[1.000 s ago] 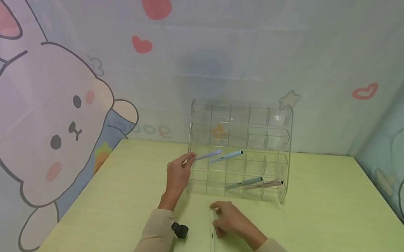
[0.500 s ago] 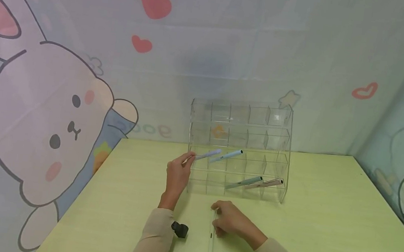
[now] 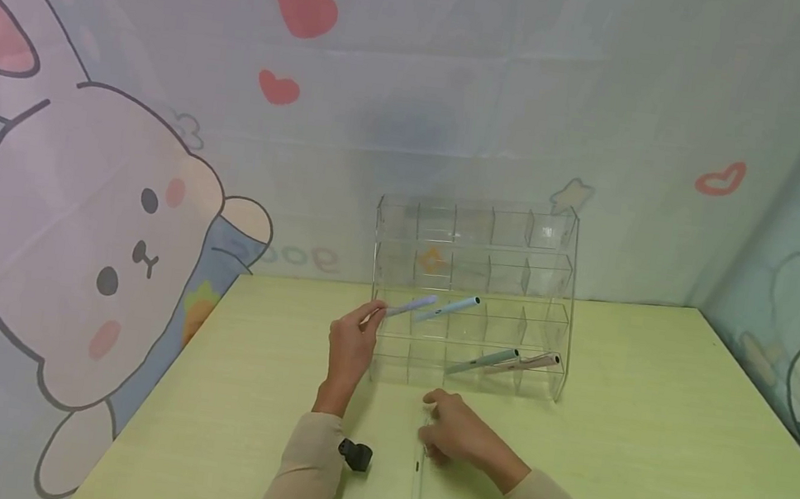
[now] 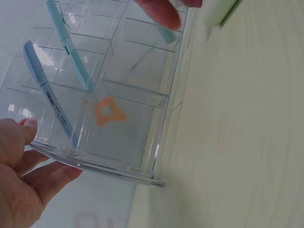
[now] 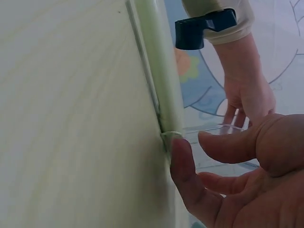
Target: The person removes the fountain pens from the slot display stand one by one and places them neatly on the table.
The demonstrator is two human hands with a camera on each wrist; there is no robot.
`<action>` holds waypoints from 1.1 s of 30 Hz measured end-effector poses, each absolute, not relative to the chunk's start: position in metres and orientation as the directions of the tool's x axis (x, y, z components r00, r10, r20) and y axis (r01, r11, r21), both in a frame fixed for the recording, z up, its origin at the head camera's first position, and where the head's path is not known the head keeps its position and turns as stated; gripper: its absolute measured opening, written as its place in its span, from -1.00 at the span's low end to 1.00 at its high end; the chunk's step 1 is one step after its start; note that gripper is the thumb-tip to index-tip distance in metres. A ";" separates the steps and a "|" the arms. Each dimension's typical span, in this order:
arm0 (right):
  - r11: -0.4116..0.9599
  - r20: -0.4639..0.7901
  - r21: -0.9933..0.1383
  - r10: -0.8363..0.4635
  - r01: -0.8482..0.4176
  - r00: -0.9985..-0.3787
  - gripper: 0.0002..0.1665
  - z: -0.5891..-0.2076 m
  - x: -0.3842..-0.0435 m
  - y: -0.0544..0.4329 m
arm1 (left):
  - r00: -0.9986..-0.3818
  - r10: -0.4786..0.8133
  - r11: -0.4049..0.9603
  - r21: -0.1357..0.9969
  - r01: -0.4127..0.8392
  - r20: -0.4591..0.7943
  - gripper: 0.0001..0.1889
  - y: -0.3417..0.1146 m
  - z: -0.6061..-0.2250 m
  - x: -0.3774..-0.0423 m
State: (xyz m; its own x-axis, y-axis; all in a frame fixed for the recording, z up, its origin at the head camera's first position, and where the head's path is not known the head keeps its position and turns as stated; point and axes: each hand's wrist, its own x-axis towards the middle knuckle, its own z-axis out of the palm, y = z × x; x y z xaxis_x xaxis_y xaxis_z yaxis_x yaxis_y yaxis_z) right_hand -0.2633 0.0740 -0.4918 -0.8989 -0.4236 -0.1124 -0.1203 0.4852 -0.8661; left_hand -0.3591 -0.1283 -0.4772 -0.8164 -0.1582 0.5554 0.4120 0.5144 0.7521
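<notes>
My left hand (image 3: 351,349) grips the side edge of a clear acrylic pen rack (image 4: 116,175), thumb on the near side and fingers beneath in the left wrist view. Close to that thumb, a lavender-blue pen (image 4: 51,102) leans in a compartment, beside a light blue pen (image 4: 69,45). On the table before the rack lies a pale green capped pen (image 3: 418,485), pointing away from me. My right hand (image 3: 460,433) is at its far end. There, one fingertip (image 5: 181,154) is right at the pen, while the thumb stands apart from it.
Lower in the rack rest a dark green pen (image 3: 482,362) and a beige pen (image 3: 527,363). The rack stands near the back of the yellow-green table (image 3: 266,366), before a printed cloth backdrop (image 3: 492,111).
The pale green pen has swung slightly so its near end moved left. My right hand's fingers have shifted forward and spread somewhat. My left hand keeps its place on the rack.
</notes>
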 end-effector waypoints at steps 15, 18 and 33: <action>0.354 0.030 -0.923 -0.319 -0.148 -0.947 -0.55 -0.434 -0.265 0.099 | -0.808 -0.147 0.507 0.745 0.434 0.571 -0.83 -0.128 -0.478 -0.358; 0.346 0.074 -0.921 -0.292 -0.178 -0.954 -0.52 -0.428 -0.267 0.104 | -0.804 -0.144 0.513 0.738 0.437 0.577 -0.83 -0.128 -0.478 -0.358; 0.463 0.443 -0.785 -0.045 -0.412 -0.895 -0.54 -0.425 -0.287 0.110 | -0.809 -0.147 0.492 0.751 0.440 0.570 -0.82 -0.128 -0.480 -0.360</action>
